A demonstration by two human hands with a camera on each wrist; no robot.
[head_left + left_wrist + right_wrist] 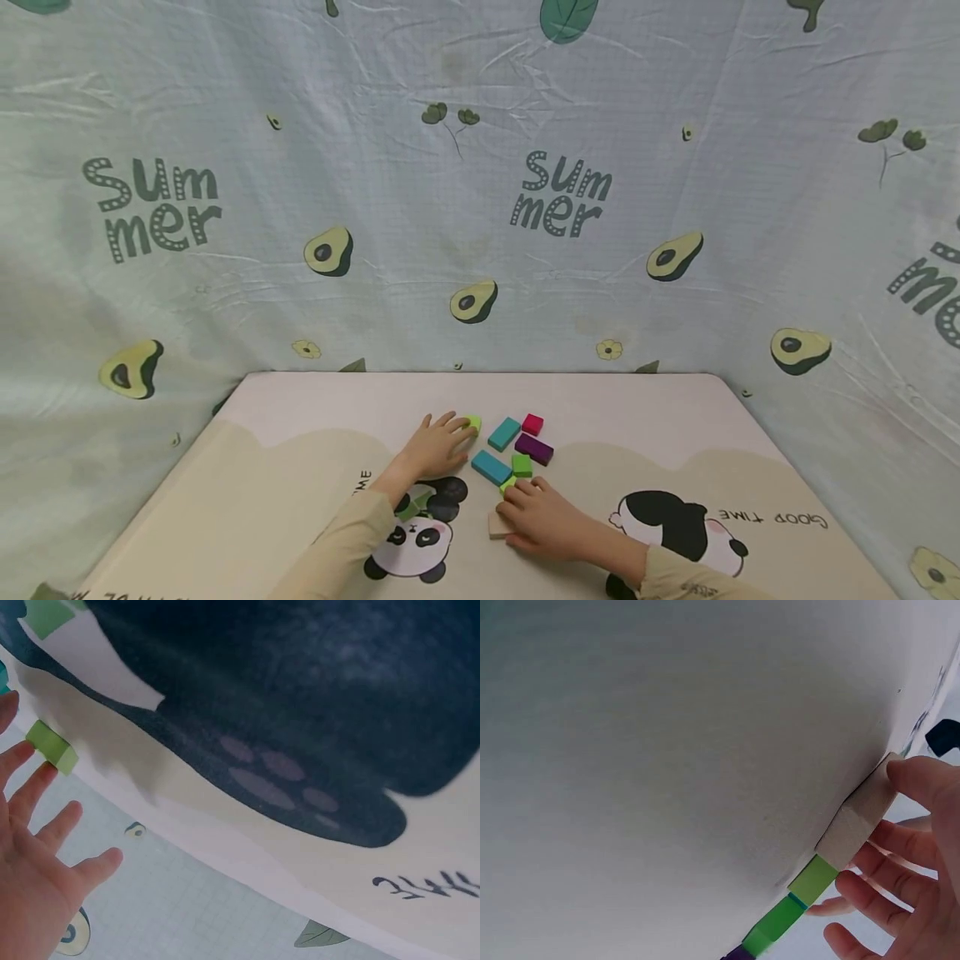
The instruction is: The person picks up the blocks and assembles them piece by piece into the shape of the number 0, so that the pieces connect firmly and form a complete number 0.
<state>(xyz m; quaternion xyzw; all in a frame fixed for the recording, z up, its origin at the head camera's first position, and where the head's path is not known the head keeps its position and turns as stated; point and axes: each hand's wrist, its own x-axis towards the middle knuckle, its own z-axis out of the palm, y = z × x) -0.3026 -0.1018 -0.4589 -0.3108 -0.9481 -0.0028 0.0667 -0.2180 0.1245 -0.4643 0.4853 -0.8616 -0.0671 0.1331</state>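
My left hand (437, 447) has its fingers spread, with two fingertips right at a lime green block (52, 746) at the far left of the group. On the other side, my right hand (546, 521) holds a plain wooden block (498, 525) flat near the tabletop. In the right wrist view the thumb (915, 776) lies at one end of the wooden block (870, 796) and the other fingers along its side. A second lime block (813, 880) adjoins the wood, partly covered by the right fingers in the head view.
Beyond the right hand lie a green block (522, 465), two blue blocks (491, 467), a purple block (535, 449) and a red block (532, 424). The table (300, 400) has printed pandas and lettering. A patterned cloth (390, 192) hangs behind it.
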